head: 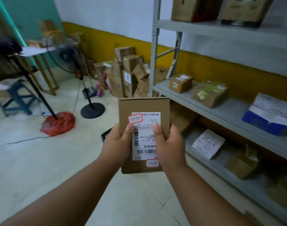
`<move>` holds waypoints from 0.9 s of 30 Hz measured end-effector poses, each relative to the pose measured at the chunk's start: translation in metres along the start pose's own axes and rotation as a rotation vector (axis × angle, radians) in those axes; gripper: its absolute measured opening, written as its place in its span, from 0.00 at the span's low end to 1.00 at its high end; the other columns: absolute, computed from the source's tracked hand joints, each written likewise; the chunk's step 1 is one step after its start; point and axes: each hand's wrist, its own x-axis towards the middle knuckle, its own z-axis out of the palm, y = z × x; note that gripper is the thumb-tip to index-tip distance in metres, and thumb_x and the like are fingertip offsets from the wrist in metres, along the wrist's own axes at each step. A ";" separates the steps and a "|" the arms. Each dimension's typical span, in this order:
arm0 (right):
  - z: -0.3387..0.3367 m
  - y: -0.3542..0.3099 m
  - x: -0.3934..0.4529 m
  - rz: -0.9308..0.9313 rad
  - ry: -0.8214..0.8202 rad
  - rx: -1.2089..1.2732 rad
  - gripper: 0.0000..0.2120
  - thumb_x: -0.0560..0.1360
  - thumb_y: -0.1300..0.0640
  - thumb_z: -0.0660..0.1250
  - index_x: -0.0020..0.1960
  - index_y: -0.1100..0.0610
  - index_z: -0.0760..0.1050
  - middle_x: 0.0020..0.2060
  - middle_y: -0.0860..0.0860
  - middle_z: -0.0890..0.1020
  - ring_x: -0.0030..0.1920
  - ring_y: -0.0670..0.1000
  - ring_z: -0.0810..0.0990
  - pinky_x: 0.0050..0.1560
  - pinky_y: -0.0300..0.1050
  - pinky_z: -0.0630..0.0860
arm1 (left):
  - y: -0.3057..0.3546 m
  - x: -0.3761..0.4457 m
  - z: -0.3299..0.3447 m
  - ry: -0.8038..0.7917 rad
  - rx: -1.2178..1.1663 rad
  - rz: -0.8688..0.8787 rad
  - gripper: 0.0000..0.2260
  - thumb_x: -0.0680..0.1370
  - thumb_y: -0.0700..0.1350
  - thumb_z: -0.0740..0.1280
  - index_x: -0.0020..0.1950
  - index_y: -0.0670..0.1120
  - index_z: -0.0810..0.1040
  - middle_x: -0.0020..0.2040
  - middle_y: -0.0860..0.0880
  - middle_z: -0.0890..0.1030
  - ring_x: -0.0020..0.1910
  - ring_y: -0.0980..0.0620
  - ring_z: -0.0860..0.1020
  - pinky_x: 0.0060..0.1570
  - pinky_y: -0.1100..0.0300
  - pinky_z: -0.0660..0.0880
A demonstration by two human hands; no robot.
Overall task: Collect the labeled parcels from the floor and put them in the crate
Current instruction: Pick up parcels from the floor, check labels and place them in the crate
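A grey metal shelving unit (pixel 157 51) fills the right side of the frame. A heap of crumpled cardboard boxes (pixel 128 74) sits at center against the yellow-banded wall. At left, a red plastic bag (pixel 58 123) lies on the floor, a black round stand base (pixel 92 110) just right of it, a blue stool (pixel 17 97) further left.

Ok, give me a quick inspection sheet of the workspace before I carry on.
Surface: pale tiled floor, bare near the feet.
Job's things: labeled parcel held label-up; dark crate edge behind the left hand.
Clutter: red bag; box pile in the corner.
Grips: left hand and right hand both hold the parcel, thumbs on its label.
Cables: black cord across the floor.
Surroundings: shelving with parcels on the right; fan stand; blue stool.
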 end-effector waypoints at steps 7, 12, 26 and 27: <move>0.145 -0.045 -0.016 -0.024 -0.166 0.013 0.10 0.76 0.36 0.64 0.50 0.42 0.72 0.43 0.43 0.84 0.39 0.40 0.85 0.34 0.40 0.83 | -0.017 0.018 -0.146 0.144 -0.057 -0.054 0.14 0.80 0.61 0.60 0.60 0.55 0.76 0.47 0.56 0.86 0.45 0.54 0.85 0.46 0.48 0.83; 0.187 -0.045 0.009 -0.020 -0.225 0.014 0.08 0.77 0.38 0.65 0.49 0.41 0.72 0.42 0.42 0.84 0.40 0.40 0.85 0.34 0.38 0.82 | -0.029 0.053 -0.173 0.160 -0.095 -0.045 0.13 0.80 0.61 0.60 0.59 0.56 0.75 0.48 0.54 0.86 0.46 0.51 0.86 0.48 0.45 0.82; 0.272 0.022 0.227 -0.041 -0.232 -0.056 0.21 0.78 0.38 0.60 0.65 0.51 0.69 0.56 0.49 0.81 0.54 0.51 0.82 0.49 0.55 0.82 | -0.035 0.296 -0.144 0.170 -0.174 -0.150 0.14 0.75 0.60 0.68 0.57 0.58 0.74 0.51 0.53 0.85 0.48 0.53 0.85 0.45 0.51 0.83; 0.275 0.024 0.242 -0.060 -0.224 -0.058 0.22 0.80 0.40 0.60 0.67 0.52 0.68 0.58 0.51 0.80 0.56 0.52 0.81 0.52 0.56 0.82 | -0.033 0.314 -0.139 0.174 -0.169 -0.139 0.12 0.75 0.59 0.69 0.56 0.58 0.75 0.50 0.54 0.85 0.49 0.53 0.85 0.44 0.53 0.83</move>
